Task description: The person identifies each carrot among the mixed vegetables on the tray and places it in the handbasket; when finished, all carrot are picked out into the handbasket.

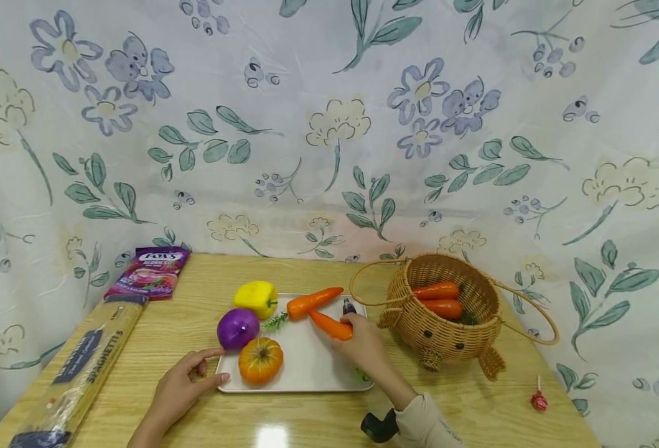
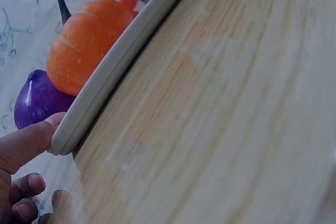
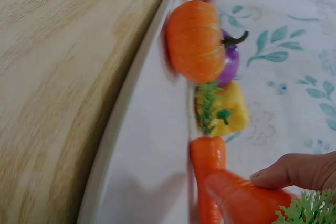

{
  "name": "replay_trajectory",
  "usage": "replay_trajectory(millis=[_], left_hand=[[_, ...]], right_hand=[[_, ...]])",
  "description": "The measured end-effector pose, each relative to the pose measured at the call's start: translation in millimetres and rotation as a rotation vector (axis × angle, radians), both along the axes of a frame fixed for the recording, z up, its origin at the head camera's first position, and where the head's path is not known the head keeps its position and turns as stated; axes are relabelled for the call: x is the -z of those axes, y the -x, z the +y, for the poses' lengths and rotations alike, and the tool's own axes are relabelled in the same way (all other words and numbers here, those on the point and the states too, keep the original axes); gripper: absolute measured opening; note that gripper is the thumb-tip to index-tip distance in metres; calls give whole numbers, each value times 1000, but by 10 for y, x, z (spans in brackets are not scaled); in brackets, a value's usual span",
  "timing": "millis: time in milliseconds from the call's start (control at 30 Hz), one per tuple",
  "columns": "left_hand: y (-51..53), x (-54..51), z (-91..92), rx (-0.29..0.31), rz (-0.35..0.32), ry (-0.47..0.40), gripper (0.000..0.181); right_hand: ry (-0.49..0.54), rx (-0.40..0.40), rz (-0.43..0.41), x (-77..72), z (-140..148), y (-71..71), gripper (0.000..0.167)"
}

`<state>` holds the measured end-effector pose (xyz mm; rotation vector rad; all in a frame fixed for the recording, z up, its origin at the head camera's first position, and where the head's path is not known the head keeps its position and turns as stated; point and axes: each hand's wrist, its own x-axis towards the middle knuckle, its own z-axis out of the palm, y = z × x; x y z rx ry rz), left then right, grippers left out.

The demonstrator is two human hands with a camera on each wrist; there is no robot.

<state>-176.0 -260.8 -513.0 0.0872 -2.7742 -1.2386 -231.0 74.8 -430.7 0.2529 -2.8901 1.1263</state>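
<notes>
A white tray (image 1: pixel 312 367) holds an orange pumpkin (image 1: pixel 260 361); a purple onion (image 1: pixel 238 328) and a yellow pepper (image 1: pixel 256 298) sit at its left and back-left edges. Across the tray's back lies a carrot (image 1: pixel 313 302). My right hand (image 1: pixel 363 345) pinches another carrot (image 1: pixel 331 325) over the tray's right part; its leafy end (image 3: pixel 310 209) shows in the right wrist view. A dark eggplant (image 1: pixel 348 306) is partly hidden behind that hand. My left hand (image 1: pixel 180 386) touches the tray's left edge, thumb (image 2: pixel 31 139) on the rim, other fingers loosely bent.
A wicker basket (image 1: pixel 441 339) with carrots inside stands right of the tray, its handles spread sideways. A lollipop (image 1: pixel 539 399) lies at the right, a dark green object (image 1: pixel 379 427) by my right sleeve. Spaghetti (image 1: pixel 83 367) and a purple candy bag (image 1: pixel 150 272) lie at the left.
</notes>
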Motion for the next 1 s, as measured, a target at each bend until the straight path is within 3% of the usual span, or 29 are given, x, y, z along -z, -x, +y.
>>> replay_trajectory(millis=[300,467,633,800,1000], left_hand=[[-13,-5,3,-4,4,1,45],[-13,-14,9,0,19,5,44],[-7,-14,10,8,21,5,44],[-15,-15,11,8,20,1,43],[-31,-30,26,10,37,-6,43]], right_hand=[[113,-105,27,-149,224,27,39],[214,-238,-19,-220,336,98,35],[253,-362,-87,-241,457,188,35],[357,-448,-192,-270,549,247,40],[422,-521,-238,-335,616,296,42]])
